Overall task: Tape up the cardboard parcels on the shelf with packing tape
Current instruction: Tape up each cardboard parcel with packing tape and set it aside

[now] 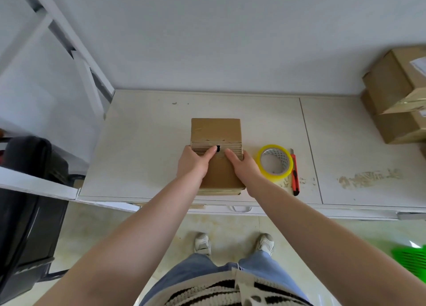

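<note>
A brown stack of flattened cardboard (215, 130) lies on the white shelf top (143, 144), with a band of layered edges across its middle. My left hand (196, 165) grips its left side, thumb lying on top near a black mark. My right hand (244, 165) grips the right side the same way, thumb on top. A roll of clear yellowish packing tape (274, 176) lies flat just right of my right hand. An orange box cutter (295, 174) lies beside the roll.
Brown cardboard parcels (391, 93) are piled at the shelf's far right, one with a loose taped flap. A white metal frame (87, 70) rises at the left. A black chair (27, 179) stands left of me; something green (412, 257) lies on the floor at right.
</note>
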`<state>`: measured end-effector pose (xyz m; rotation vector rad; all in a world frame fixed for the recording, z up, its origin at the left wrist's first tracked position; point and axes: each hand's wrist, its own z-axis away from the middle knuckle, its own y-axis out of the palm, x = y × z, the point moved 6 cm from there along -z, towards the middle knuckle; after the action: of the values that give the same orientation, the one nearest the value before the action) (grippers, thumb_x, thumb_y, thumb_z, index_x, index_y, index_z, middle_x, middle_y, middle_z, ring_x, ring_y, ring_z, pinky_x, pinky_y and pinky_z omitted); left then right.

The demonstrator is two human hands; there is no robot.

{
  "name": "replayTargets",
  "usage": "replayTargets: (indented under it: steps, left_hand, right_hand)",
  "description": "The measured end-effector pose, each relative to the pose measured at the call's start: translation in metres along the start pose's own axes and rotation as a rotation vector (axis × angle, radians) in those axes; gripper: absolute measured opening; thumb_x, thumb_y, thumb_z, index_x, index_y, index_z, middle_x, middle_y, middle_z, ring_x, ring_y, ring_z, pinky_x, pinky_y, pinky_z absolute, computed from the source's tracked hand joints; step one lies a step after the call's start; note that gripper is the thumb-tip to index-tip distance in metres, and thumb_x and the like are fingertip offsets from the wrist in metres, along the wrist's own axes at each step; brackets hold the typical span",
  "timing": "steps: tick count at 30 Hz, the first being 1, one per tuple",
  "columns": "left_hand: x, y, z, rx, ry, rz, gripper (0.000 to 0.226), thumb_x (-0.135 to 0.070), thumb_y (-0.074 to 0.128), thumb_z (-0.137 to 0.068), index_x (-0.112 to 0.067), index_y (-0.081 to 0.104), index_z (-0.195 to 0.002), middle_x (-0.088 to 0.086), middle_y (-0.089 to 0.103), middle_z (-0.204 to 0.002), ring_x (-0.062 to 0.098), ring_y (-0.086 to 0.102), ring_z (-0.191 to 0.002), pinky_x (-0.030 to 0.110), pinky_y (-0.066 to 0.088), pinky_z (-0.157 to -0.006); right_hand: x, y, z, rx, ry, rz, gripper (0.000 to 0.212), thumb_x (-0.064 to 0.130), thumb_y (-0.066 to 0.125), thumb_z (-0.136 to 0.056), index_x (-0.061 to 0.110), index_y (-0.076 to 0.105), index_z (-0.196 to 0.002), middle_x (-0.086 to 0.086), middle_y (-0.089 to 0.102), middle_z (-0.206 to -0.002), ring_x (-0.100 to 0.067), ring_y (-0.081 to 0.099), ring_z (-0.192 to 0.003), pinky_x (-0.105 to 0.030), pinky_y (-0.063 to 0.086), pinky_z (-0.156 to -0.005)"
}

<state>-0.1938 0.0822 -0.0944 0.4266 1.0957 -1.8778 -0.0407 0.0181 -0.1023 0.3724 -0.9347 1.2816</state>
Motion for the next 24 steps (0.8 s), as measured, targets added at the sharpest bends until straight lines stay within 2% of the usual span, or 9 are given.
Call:
replayTargets:
  steps: [3, 6, 10, 13, 15, 17, 19, 21, 24]
  left_hand:
    - [-0.001, 0.000, 0.001, 0.002, 0.009, 0.012, 0.061, -0.056, 0.068, -0.085, -0.013, 0.051, -0.125, 0.004, 0.062, -0.120, 0.029, 0.060, -0.107, 0.034, 0.043, -0.078]
    - [-0.003, 0.002, -0.002, 0.037, 0.032, 0.010, 0.062, -0.053, 0.067, -0.087, -0.013, 0.049, -0.131, 0.005, 0.060, -0.126, 0.029, 0.059, -0.114, 0.036, 0.046, -0.085]
    - [-0.006, 0.001, -0.002, 0.004, 0.107, -0.052, 0.081, -0.055, 0.067, -0.086, -0.015, 0.034, -0.148, 0.005, 0.050, -0.142, 0.029, 0.054, -0.124, 0.046, 0.049, -0.099]
    - [-0.007, -0.001, 0.002, -0.030, 0.124, -0.094, 0.079, -0.054, 0.065, -0.088, -0.016, 0.033, -0.149, 0.007, 0.047, -0.143, 0.029, 0.057, -0.118, 0.046, 0.052, -0.094]
    - [-0.006, 0.002, 0.003, -0.014, 0.123, -0.091, 0.072, -0.051, 0.065, -0.089, -0.014, 0.037, -0.144, 0.007, 0.049, -0.139, 0.028, 0.059, -0.113, 0.042, 0.052, -0.088]
    - [-0.005, 0.003, 0.004, -0.005, 0.119, -0.089, 0.070, -0.050, 0.064, -0.090, -0.012, 0.037, -0.143, 0.008, 0.049, -0.139, 0.029, 0.058, -0.114, 0.037, 0.048, -0.081]
    - [-0.007, 0.002, 0.006, 0.006, 0.114, -0.080, 0.072, -0.048, 0.063, -0.091, -0.012, 0.034, -0.146, 0.009, 0.045, -0.143, 0.030, 0.056, -0.118, 0.036, 0.046, -0.081]
    - [-0.013, -0.002, 0.013, -0.012, 0.155, -0.130, 0.077, -0.047, 0.062, -0.093, -0.013, 0.026, -0.152, 0.011, 0.036, -0.149, 0.032, 0.049, -0.128, 0.040, 0.045, -0.090]
    - [-0.040, -0.005, 0.034, -0.077, 0.465, -0.284, 0.078, -0.046, 0.057, -0.095, -0.013, 0.020, -0.155, 0.012, 0.024, -0.157, 0.029, 0.030, -0.144, 0.043, 0.039, -0.106]
  right_hand:
    - [0.000, -0.001, 0.000, 0.011, 0.021, -0.023, 0.046, 0.054, 0.057, -0.093, 0.023, 0.054, -0.127, 0.002, 0.066, -0.113, -0.020, 0.064, -0.102, -0.039, 0.053, -0.093]
    - [0.004, -0.005, 0.001, -0.007, -0.010, 0.082, 0.048, 0.052, 0.053, -0.095, 0.018, 0.053, -0.129, -0.001, 0.064, -0.117, -0.022, 0.062, -0.105, -0.038, 0.052, -0.092]
    - [0.005, -0.043, 0.006, -0.236, -0.266, 0.310, 0.035, 0.038, 0.050, -0.099, 0.015, 0.057, -0.126, -0.002, 0.060, -0.121, -0.019, 0.056, -0.108, -0.031, 0.044, -0.084]
    - [-0.011, -0.072, 0.004, -0.375, -0.357, 0.726, 0.033, 0.039, 0.057, -0.095, 0.013, 0.056, -0.117, -0.003, 0.059, -0.117, -0.024, 0.050, -0.114, -0.034, 0.041, -0.093]
    - [-0.026, -0.081, -0.003, -0.321, -0.264, 0.961, 0.043, 0.047, 0.059, -0.093, 0.013, 0.050, -0.118, -0.003, 0.060, -0.115, -0.025, 0.052, -0.115, -0.035, 0.037, -0.099]
    - [-0.029, -0.082, -0.007, -0.273, -0.275, 1.078, 0.037, 0.044, 0.059, -0.094, 0.015, 0.051, -0.114, -0.003, 0.065, -0.105, -0.026, 0.058, -0.107, -0.035, 0.035, -0.098]
    - [-0.023, -0.081, -0.007, -0.257, -0.345, 1.077, 0.019, 0.033, 0.058, -0.096, 0.016, 0.056, -0.104, -0.002, 0.065, -0.092, -0.029, 0.061, -0.094, -0.035, 0.039, -0.082]
    - [-0.014, -0.090, -0.005, -0.293, -0.350, 0.900, 0.008, 0.023, 0.058, -0.095, 0.016, 0.060, -0.098, -0.004, 0.063, -0.087, -0.030, 0.060, -0.085, -0.032, 0.038, -0.064]
    - [0.008, -0.113, 0.006, -0.337, -0.374, 0.469, 0.011, 0.016, 0.060, -0.094, 0.009, 0.065, -0.102, -0.006, 0.065, -0.088, -0.029, 0.060, -0.082, -0.031, 0.040, -0.063]
